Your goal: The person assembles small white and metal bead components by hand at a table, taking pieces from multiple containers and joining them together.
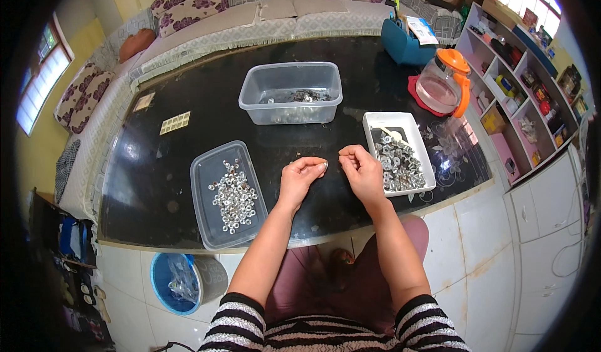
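— Where are the hands from where you stand?

— Both hang over the black glossy tabletop (188, 177), close together near its front edge. The left hand (299, 175) is curled, thumb and forefinger pinched on something tiny; I cannot tell what it is. The right hand (362, 170) is curled the same way, fingertips pressed together, whatever is in them hidden.

— And the metal bits?

— Just right of the right hand, nearly touching it, sits a white rectangular plastic tray (410, 127) piled with small silver metal nuts and washers (399, 164). Left of the left hand lies a clear flat plastic lid (206, 170) with small silver ring-shaped pieces (233, 195) spread across it.

— Anything farther back?

— A clear deep plastic tub (289, 76) stands behind the hands, with a few dark metal parts (303, 95) at its bottom. At the right rear is a clear glass jug with an orange lid and handle (446, 80), and behind that a blue plastic holder (404, 46).
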A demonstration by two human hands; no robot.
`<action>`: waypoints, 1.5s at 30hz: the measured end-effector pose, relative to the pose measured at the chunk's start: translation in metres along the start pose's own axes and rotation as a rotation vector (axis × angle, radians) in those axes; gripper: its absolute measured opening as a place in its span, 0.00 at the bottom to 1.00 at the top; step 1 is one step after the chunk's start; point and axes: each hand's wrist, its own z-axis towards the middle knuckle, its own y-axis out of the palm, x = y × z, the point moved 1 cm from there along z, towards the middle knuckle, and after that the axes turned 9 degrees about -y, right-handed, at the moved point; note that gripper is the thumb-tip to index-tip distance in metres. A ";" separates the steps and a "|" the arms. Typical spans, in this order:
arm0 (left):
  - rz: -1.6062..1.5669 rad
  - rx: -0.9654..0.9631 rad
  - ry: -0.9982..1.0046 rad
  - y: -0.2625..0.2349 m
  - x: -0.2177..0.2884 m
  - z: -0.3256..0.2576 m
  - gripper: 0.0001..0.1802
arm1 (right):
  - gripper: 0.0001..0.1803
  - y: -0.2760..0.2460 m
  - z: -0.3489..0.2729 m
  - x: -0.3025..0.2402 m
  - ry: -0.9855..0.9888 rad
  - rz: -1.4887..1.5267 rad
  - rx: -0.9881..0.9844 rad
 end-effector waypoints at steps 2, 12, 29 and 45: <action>-0.031 0.023 -0.005 0.001 0.004 -0.001 0.07 | 0.05 -0.004 0.004 -0.001 -0.009 -0.025 0.016; 0.393 0.206 0.271 -0.010 0.084 0.060 0.07 | 0.04 -0.043 0.013 -0.002 0.005 -0.090 0.179; 0.809 0.184 0.497 -0.003 0.093 0.113 0.07 | 0.05 -0.107 0.015 0.023 0.290 -0.375 0.043; 0.628 -0.219 0.234 0.078 0.023 0.062 0.06 | 0.04 -0.111 0.000 0.043 0.339 -0.526 -0.210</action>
